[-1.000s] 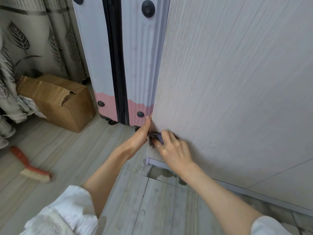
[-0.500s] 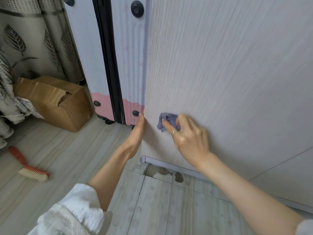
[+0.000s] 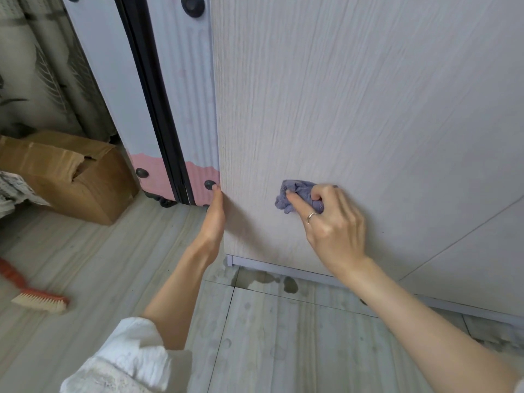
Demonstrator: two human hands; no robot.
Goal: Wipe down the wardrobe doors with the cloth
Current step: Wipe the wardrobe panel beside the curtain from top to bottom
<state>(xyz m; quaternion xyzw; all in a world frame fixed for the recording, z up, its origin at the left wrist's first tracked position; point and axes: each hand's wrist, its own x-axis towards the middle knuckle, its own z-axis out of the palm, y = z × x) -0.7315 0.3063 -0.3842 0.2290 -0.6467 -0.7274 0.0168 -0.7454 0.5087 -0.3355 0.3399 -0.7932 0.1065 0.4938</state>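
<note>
The pale wood-grain wardrobe door [image 3: 354, 109] fills the right and centre of the view. My right hand [image 3: 331, 222] grips a bunched purple cloth [image 3: 297, 195] and presses it against the lower part of the door, a ring on one finger. My left hand [image 3: 214, 219] lies flat with straight fingers along the door's left edge, near its bottom corner.
A lilac and pink suitcase [image 3: 170, 95] with black studs stands just left of the door. A torn cardboard box [image 3: 65, 171] sits further left before a leaf-print curtain [image 3: 42, 66]. A red hand brush [image 3: 34, 296] lies on the tiled floor. Damp spots [image 3: 283, 282] mark the floor under the door.
My right hand has carried the cloth from the door's lower left corner up and to the right across the panel. My left hand stays on the door edge.
</note>
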